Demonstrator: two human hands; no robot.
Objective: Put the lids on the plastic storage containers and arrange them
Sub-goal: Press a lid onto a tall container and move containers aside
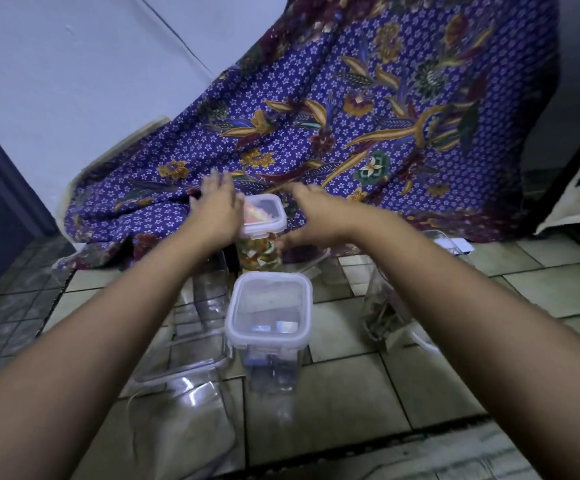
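Two lidded containers (262,233) (269,327), at least three unlidded clear containers (382,306), two hands (217,206) (311,216), one patterned cloth (350,116)

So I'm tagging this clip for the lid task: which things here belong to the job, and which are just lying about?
Job:
- far lidded container with colourful contents, left hand and right hand at its sides
- near lidded container
- clear containers at left
- container at right

Lying about:
- patterned cloth
- tiled floor

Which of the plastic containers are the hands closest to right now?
The far container with colourful contents, standing by the patterned cloth. The left hand and right hand flank its lid; the lidded container nearer the camera has no hand near it.
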